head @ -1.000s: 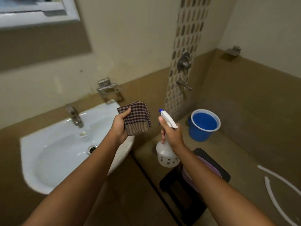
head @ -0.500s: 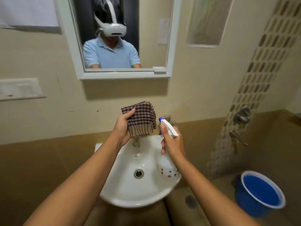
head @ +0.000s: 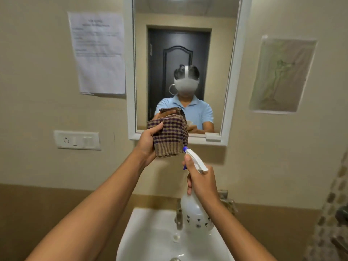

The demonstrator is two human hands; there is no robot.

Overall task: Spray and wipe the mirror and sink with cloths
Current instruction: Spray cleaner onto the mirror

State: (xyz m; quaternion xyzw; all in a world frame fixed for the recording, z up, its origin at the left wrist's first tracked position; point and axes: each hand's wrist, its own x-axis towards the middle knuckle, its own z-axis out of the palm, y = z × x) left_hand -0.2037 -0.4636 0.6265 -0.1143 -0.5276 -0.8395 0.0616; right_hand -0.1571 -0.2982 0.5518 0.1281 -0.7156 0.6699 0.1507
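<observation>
A white-framed mirror (head: 216, 53) hangs on the wall straight ahead and reflects a person and a dark door. My left hand (head: 148, 146) grips a folded brown-and-purple checked cloth (head: 169, 138), raised in front of the mirror's lower left corner. Just right of it and lower, my right hand (head: 201, 181) holds a white spray bottle (head: 195, 213) by its neck, with the blue nozzle pointing up and left near the cloth. The white sink (head: 148, 236) lies below, its tap (head: 178, 215) partly hidden behind the bottle.
A printed paper sheet (head: 98, 53) is stuck on the wall left of the mirror, with a white socket panel (head: 77, 140) below it. A faded drawing (head: 282, 76) hangs to the right. Patterned tiles (head: 335, 213) run down the right edge.
The view has swung left and up from the bucket and floor to the mirror. Both hands have risen with it, still holding the cloth and the bottle.
</observation>
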